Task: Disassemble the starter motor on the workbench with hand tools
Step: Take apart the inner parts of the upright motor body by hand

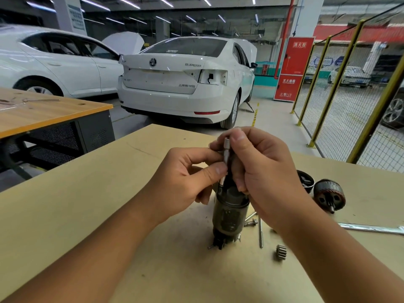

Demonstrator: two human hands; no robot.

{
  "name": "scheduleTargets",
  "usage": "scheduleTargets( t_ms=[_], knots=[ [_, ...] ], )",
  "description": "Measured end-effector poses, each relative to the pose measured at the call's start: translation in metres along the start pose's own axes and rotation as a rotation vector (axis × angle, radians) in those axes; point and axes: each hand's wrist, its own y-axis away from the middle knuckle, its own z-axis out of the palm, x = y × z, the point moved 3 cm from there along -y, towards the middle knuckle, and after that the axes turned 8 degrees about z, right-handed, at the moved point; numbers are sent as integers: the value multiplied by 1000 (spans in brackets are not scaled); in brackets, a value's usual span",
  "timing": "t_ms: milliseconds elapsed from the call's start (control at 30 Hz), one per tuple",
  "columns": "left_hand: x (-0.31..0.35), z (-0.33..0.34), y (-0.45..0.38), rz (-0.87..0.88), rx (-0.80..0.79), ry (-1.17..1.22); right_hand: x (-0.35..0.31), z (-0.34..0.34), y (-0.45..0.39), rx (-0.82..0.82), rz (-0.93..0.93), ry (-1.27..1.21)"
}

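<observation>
Fingers of two hands, left [185, 178], right [262, 169], pinching one socket driver [225, 158] atop one motor housing [230, 212], one loose gear [281, 253]

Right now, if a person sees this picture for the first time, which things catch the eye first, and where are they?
First come the two hands at the centre: the left hand and the right hand both pinch a slim silver socket tool standing upright on the dark starter motor body. Right of them, on the workbench, lie an armature, loose long bolts and a small gear. Behind the bench stands a white car.
</observation>
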Motion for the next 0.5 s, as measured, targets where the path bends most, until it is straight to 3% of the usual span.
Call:
scheduleTargets(
  t_ms=[500],
  knots=[
    [2, 1, 0, -11, -59, -54, 2, -2, 0, -22, -26, -35]
  ],
)
